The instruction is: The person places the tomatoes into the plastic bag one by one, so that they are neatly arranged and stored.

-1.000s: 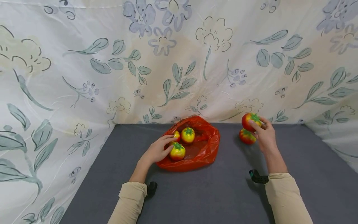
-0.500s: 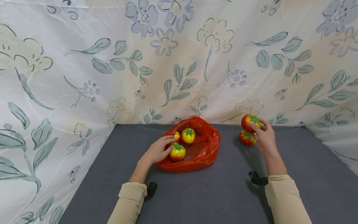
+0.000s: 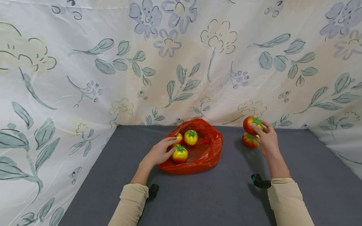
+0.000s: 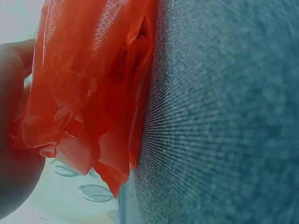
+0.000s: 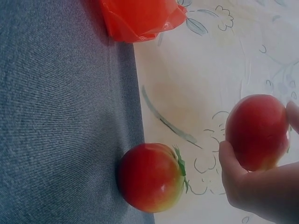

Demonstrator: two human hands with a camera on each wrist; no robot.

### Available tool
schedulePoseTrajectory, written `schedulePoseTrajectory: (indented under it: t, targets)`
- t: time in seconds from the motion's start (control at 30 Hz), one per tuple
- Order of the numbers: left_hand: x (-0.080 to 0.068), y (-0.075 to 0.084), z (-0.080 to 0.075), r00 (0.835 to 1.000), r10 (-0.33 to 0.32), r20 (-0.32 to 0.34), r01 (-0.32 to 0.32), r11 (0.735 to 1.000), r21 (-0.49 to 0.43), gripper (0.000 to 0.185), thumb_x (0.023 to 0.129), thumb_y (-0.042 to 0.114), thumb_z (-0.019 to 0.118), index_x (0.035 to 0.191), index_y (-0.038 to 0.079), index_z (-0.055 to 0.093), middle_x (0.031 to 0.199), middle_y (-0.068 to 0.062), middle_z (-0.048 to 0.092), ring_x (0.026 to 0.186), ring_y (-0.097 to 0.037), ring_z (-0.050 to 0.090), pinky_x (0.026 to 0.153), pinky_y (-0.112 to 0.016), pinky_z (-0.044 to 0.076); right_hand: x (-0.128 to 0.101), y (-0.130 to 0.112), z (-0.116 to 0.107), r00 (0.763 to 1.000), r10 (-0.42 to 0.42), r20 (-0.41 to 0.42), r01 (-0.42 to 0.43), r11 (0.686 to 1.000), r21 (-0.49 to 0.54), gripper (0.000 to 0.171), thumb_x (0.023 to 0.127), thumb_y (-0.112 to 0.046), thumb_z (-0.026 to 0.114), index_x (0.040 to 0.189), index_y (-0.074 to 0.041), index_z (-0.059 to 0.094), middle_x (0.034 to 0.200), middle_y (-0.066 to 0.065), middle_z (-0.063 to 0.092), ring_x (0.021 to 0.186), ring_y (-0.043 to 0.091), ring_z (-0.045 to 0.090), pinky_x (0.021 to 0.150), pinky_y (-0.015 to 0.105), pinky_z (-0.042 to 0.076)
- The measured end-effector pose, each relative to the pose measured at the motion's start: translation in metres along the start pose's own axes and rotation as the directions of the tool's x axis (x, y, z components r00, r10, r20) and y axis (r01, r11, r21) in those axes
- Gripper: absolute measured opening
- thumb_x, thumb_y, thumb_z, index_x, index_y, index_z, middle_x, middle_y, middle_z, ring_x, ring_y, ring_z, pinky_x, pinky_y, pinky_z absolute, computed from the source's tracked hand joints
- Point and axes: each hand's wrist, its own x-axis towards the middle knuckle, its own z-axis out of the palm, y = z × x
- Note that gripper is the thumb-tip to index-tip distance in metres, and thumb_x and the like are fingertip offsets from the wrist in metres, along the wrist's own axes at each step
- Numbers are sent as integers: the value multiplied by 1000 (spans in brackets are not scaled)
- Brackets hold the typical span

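An open red plastic bag [image 3: 203, 153] lies on the grey table [image 3: 226, 194] and holds three yellow-red toy tomatoes; the front tomato [image 3: 179, 153] is nearest my left hand [image 3: 162, 150]. That hand grips the bag's left rim, and the red plastic [image 4: 88, 93] fills the left wrist view. My right hand [image 3: 264, 136] holds a red tomato [image 3: 251, 124] in its fingertips above the table. The held tomato [image 5: 257, 130] shows in the right wrist view, just above a second red tomato [image 5: 149, 177] that lies on the table [image 3: 250, 140].
A floral cloth backdrop [image 3: 181, 62] rises behind the table and wraps round both sides. The bag's corner [image 5: 140, 18] shows in the right wrist view. Grey table surface stretches in front of the bag and between my forearms.
My right hand with the red tomato has shifted slightly left and nearer. The left hand stays on the bag's rim.
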Motion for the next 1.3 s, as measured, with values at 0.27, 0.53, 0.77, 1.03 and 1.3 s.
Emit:
schedulePoseTrajectory:
  t: [0.27, 0.53, 0.77, 1.03, 1.3]
  targets:
    - [0, 2, 0, 1000, 1, 0, -1, 1000, -4, 40, 93, 18, 62, 133, 13, 58, 141, -7, 47, 131, -27, 40, 104, -51, 34, 2, 2, 1, 999, -8, 42, 9, 1000, -17, 91, 78, -43, 72, 151, -18, 23, 151, 15, 16, 132, 28, 25, 107, 41, 29]
    - [0, 4, 0, 1000, -5, 3, 5, 1000, -9, 40, 93, 18, 62, 132, 13, 58, 141, -8, 47, 131, -27, 40, 104, -50, 34, 2, 4, 4, 996, -45, 71, 50, 997, -66, 86, 83, -42, 69, 150, -15, 23, 150, 17, 18, 128, 29, 29, 107, 44, 30]
    - [2, 2, 1, 1000, -2, -7, 2, 1000, 2, 40, 93, 18, 62, 133, 13, 58, 141, -7, 47, 131, -27, 40, 104, -50, 34, 2, 3, 7, 991, -59, 117, 70, 993, -93, 85, 83, -44, 68, 149, -15, 24, 151, 18, 18, 127, 30, 30, 106, 46, 30]
    - [3, 1, 1, 1000, -4, -6, 4, 1000, 11, 40, 93, 20, 62, 133, 14, 58, 141, -7, 47, 131, -26, 40, 103, -51, 34, 0, 4, 9, 986, -77, 150, 92, 991, -95, 81, 82, -44, 70, 147, -15, 29, 149, 18, 19, 125, 29, 31, 106, 46, 30]
    - [4, 0, 1, 1000, -10, 0, 10, 1000, 9, 40, 93, 19, 62, 133, 15, 58, 141, -7, 47, 131, -26, 40, 104, -49, 34, -2, 5, 13, 986, -72, 153, 96, 984, -153, 84, 82, -46, 68, 149, -15, 27, 150, 19, 20, 125, 30, 31, 106, 46, 32]
